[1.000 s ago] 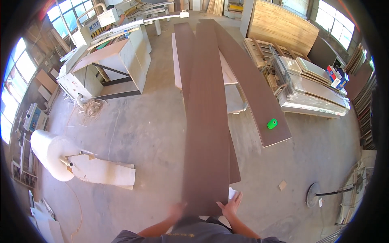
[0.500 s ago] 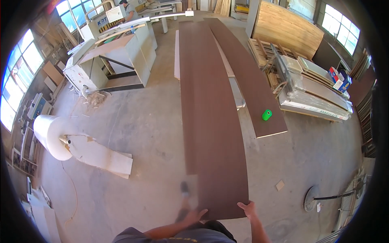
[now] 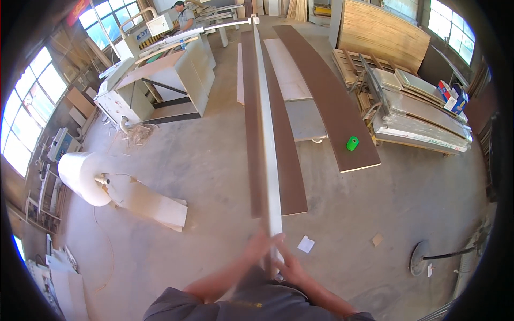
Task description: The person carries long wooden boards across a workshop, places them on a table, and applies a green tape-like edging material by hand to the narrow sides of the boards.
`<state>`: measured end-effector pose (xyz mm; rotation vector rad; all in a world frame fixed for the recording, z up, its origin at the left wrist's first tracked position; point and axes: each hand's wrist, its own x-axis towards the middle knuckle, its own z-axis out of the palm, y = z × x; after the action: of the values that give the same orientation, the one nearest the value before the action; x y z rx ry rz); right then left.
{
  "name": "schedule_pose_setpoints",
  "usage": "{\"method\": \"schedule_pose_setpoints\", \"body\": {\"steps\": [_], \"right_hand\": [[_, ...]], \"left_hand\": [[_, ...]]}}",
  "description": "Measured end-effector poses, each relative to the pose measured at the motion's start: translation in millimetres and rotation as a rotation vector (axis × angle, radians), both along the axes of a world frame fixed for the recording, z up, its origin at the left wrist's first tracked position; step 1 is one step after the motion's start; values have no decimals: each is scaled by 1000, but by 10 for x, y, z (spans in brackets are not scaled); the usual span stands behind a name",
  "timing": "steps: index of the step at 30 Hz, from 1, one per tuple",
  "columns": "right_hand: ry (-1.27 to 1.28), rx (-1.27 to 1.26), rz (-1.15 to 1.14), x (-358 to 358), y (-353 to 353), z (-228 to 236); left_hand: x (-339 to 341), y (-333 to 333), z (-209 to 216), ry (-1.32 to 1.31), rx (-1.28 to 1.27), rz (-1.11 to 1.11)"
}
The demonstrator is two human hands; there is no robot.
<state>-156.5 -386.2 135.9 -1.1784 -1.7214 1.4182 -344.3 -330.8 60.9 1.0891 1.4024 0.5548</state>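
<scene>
A long board (image 3: 269, 155) stands on its edge in front of me, its pale narrow side facing up and its far end well away. My left hand (image 3: 258, 249), smeared by motion, grips the near end from the left. On the right side of that same end, my right hand (image 3: 289, 264) is closed round it. Beneath the raised board lies a dark brown board (image 3: 286, 176), showing on both sides of it. To the right, another brown board (image 3: 326, 101) carries a green roll (image 3: 352, 143) near its close end.
A white wrap roll (image 3: 80, 179) lies on the floor at left, near a cabinet-like machine (image 3: 160, 91). Stacked wrapped panels (image 3: 423, 112) stand at right. A round-based stand (image 3: 419, 258) is at lower right. One person (image 3: 184, 16) is at the back left.
The board in my hands has turned from lying flat, brown face up, to standing on edge. My hands have come close together at its near end. A white paper on the floor now shows.
</scene>
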Motion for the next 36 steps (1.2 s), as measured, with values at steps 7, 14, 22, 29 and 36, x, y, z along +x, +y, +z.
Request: {"method": "schedule_pose_setpoints", "body": {"steps": [7, 14, 22, 29, 36], "right_hand": [[-188, -758, -344, 78, 129, -2126], [-414, -479, -345, 15, -172, -2951], [-158, -245, -499, -327, 472, -2726], [-534, -472, -544, -69, 2034, -1543], [-389, -115, -201, 397, 2923, -1931]], "left_hand": [[-1029, -109, -134, -224, -17, 295], [-1769, -180, -1573, -199, -89, 510], [-1941, 787, -861, -168, -265, 497], [-1522, 1934, -618, -134, -183, 501], [-1227, 1947, -1681, 315, 85, 419]]}}
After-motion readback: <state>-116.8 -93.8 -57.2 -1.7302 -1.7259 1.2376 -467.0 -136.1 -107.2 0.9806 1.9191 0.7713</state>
